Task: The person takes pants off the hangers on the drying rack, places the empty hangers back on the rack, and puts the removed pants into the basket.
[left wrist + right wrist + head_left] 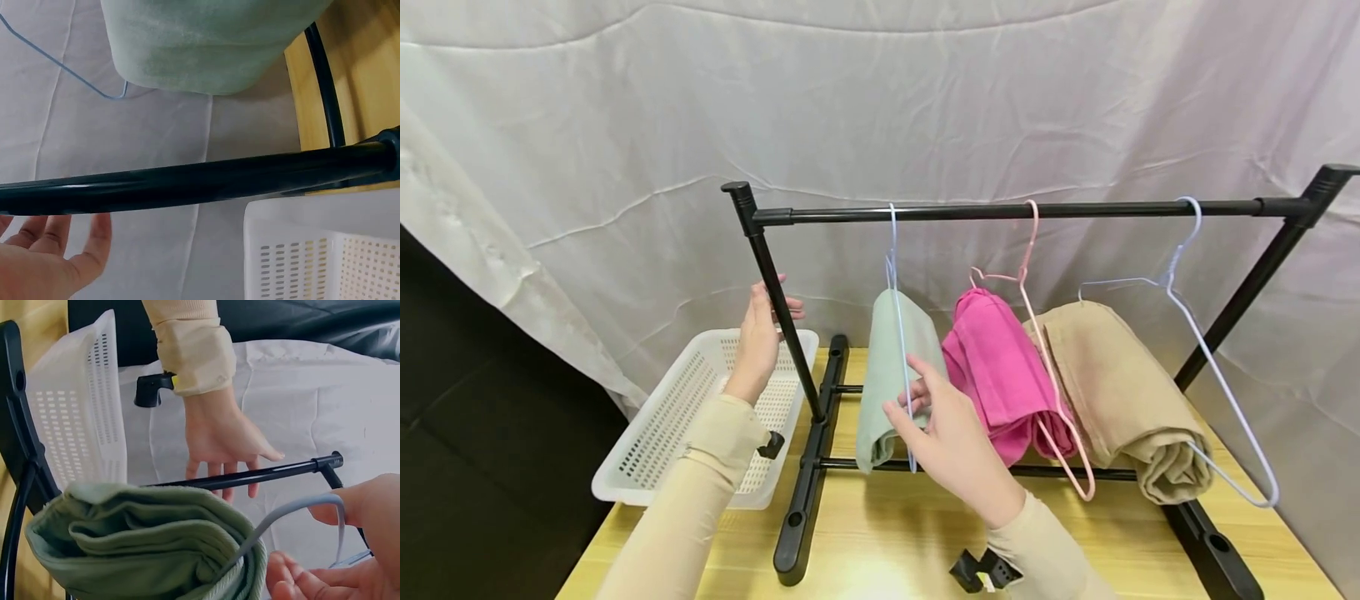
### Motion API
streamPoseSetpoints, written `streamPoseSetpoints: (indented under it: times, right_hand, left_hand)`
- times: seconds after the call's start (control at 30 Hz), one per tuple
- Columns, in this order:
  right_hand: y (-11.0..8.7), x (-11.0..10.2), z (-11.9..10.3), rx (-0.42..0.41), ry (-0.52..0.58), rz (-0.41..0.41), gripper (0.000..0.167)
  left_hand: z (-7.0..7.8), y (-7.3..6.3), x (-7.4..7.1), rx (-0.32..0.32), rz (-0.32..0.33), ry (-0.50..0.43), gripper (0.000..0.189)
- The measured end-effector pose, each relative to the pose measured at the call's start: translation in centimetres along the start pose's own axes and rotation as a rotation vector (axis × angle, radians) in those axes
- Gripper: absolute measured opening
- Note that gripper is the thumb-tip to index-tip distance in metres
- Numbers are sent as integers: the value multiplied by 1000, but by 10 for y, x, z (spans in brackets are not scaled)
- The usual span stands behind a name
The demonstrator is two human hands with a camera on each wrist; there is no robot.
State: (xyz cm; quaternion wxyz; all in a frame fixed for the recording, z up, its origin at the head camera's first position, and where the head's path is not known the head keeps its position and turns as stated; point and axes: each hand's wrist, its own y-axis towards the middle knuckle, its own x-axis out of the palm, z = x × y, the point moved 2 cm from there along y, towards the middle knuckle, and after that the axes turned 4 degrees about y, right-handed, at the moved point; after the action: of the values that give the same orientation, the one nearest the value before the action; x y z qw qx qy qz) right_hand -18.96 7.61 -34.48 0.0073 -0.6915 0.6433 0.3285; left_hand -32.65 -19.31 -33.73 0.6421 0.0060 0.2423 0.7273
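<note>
A light green folded cloth (887, 375) hangs over a pale blue hanger (901, 333) on the black rack's top bar (955, 213). My right hand (958, 442) is at the hanger's near end, thumb and fingers spread loosely on either side of the wire. In the right wrist view, the hanger's bent corner (319, 499) lies between that thumb and the fingers, which are not closed on it. My left hand (758, 337) is raised behind the rack's left post (778, 308), fingers extended and holding nothing. In the left wrist view, the post hides part of its fingertips.
A white perforated basket (651, 417) stands left of the rack on the wooden table (872, 542). Farther right hang a bright pink folded cloth (1000, 375) on a pink hanger (1048, 358) and a tan folded cloth (1105, 383) on a blue hanger (1217, 358). A pale curtain (850, 108) hangs behind.
</note>
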Motion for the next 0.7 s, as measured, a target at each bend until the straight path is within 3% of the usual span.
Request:
streamPoseSetpoints:
  times: [0.27,0.43,0.7]
  right_hand:
    - [1,6,1,17,139,49,31]
    - [1,10,3,22,167,99,28]
    - [-1,11,3,25,160,161,27]
  left_hand:
    - [-8,-5,10,38,-18,-98,67]
    - [-13,-9,13,31,6,-149,59]
    - [-16,-7,21,30,-10,-240,58]
